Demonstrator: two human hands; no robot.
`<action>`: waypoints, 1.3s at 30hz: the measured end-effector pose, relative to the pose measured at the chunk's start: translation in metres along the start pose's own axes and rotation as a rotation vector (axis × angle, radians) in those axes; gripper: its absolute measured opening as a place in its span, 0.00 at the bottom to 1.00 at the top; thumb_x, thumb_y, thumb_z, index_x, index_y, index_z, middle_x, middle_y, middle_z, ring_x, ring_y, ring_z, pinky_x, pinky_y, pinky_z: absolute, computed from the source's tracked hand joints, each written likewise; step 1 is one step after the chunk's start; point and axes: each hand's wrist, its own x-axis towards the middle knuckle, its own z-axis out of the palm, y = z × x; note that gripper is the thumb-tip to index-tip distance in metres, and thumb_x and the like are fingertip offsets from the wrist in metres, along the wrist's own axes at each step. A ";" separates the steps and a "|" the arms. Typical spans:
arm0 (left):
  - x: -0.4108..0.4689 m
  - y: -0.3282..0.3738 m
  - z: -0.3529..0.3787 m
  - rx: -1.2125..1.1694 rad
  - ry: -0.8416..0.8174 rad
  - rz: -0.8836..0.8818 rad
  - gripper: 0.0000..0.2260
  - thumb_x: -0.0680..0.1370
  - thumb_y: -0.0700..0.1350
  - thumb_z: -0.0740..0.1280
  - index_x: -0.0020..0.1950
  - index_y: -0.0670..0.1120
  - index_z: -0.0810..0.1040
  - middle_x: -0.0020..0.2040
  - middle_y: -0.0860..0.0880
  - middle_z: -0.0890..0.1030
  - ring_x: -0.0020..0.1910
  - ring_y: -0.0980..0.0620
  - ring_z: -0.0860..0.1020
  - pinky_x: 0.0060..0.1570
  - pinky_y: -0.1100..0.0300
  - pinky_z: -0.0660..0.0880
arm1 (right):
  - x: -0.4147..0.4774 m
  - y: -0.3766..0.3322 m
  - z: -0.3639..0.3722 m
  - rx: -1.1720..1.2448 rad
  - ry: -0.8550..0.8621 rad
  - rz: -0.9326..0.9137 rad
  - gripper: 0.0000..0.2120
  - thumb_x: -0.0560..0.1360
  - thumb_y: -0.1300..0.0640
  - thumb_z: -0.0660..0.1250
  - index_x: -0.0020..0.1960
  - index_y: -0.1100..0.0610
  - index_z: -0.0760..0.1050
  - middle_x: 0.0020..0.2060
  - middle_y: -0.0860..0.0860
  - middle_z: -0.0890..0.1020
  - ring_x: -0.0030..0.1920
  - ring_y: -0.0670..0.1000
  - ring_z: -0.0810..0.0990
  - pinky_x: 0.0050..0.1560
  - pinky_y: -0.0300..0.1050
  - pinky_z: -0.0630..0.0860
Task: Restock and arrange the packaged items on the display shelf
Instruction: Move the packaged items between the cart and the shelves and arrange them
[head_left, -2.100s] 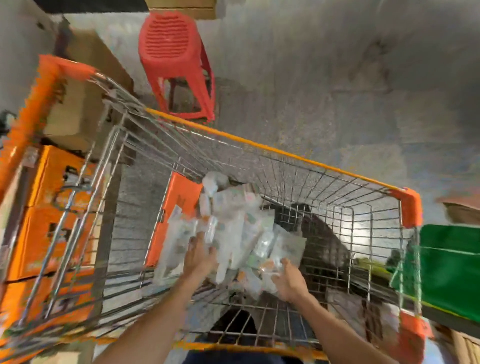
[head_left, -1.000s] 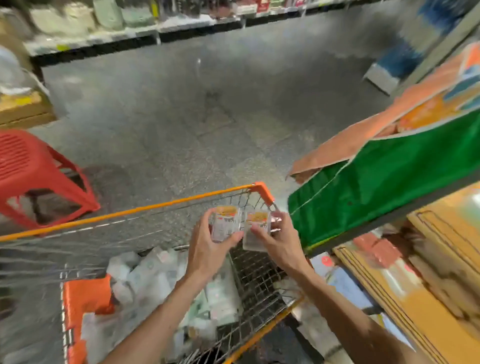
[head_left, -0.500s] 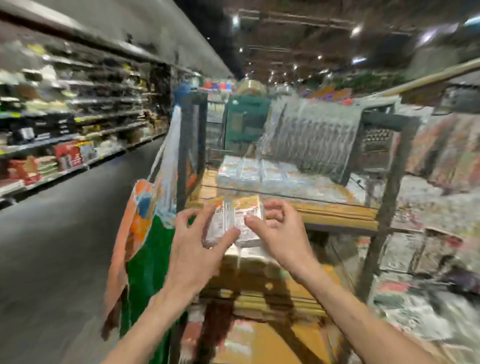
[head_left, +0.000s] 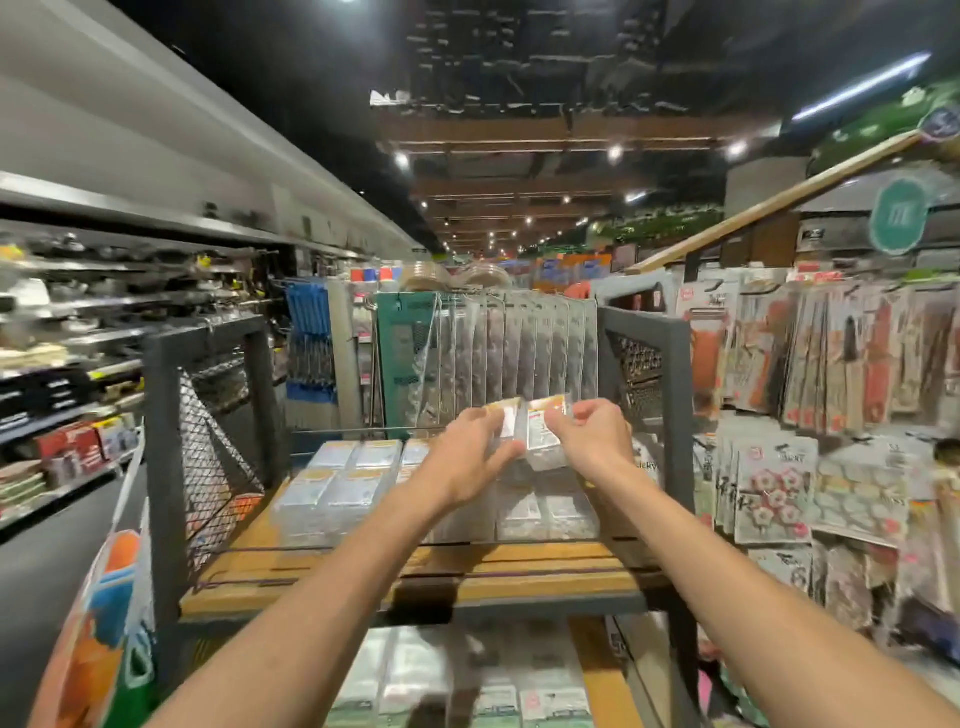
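Note:
Both arms reach out over a wooden display shelf (head_left: 519, 571) framed in dark metal mesh. My left hand (head_left: 465, 462) grips one clear packet with an orange-and-white label (head_left: 506, 418). My right hand (head_left: 589, 434) grips a second clear packet (head_left: 543, 436) right beside it. Both packets hang above the right part of the rows of similar packets (head_left: 337, 488) stacked on the shelf. The left hand hides the middle of those rows.
Long clear packages (head_left: 519, 353) hang from a rack behind the shelf. More packets fill the lower shelf (head_left: 467, 680). Hanging goods (head_left: 841, 364) cover the right side. An aisle with stocked shelves (head_left: 67, 415) runs on the left. An orange-and-green bag (head_left: 111, 639) hangs at the frame's left post.
My view has swung up from the trolley to the display shelf. Both hands, each with a packet taken from the trolley, have moved forward and up over the shelf's stacked rows.

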 end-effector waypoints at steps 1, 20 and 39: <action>0.011 -0.003 0.007 0.045 -0.028 -0.017 0.19 0.80 0.53 0.62 0.67 0.45 0.72 0.66 0.42 0.73 0.66 0.45 0.71 0.63 0.54 0.67 | 0.009 0.005 0.006 -0.030 -0.001 0.039 0.14 0.75 0.50 0.69 0.53 0.60 0.75 0.49 0.53 0.78 0.48 0.56 0.77 0.46 0.46 0.71; 0.049 -0.006 0.026 0.359 -0.141 -0.091 0.22 0.79 0.62 0.57 0.66 0.50 0.74 0.61 0.46 0.78 0.64 0.45 0.70 0.62 0.46 0.68 | 0.056 0.048 0.028 -0.465 -0.037 -0.044 0.19 0.79 0.47 0.60 0.58 0.62 0.71 0.58 0.61 0.77 0.60 0.62 0.73 0.54 0.52 0.70; -0.611 -0.079 -0.019 -0.081 0.344 -1.166 0.24 0.70 0.50 0.69 0.66 0.46 0.75 0.63 0.45 0.76 0.63 0.48 0.74 0.65 0.57 0.67 | -0.486 0.040 0.200 0.125 -1.147 -0.862 0.18 0.72 0.48 0.63 0.61 0.48 0.69 0.57 0.47 0.72 0.59 0.50 0.74 0.62 0.38 0.67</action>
